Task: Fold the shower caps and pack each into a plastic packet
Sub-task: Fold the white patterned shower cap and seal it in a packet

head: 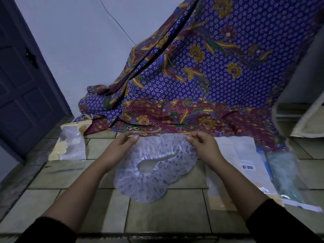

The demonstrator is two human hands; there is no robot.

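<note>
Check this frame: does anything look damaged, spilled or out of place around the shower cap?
Nothing stands out. The shower cap lies spread on the tiled floor, both hands pinching its far edge. The gap at its middle looks like its elastic opening, not a tear. Packets lie flat at the right.

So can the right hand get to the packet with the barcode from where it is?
Probably yes. The right hand pinches the cap at its far edge, and the barcode packet lies flat on the floor just to its right with nothing between them. It would have to let go of the cap first.
</note>
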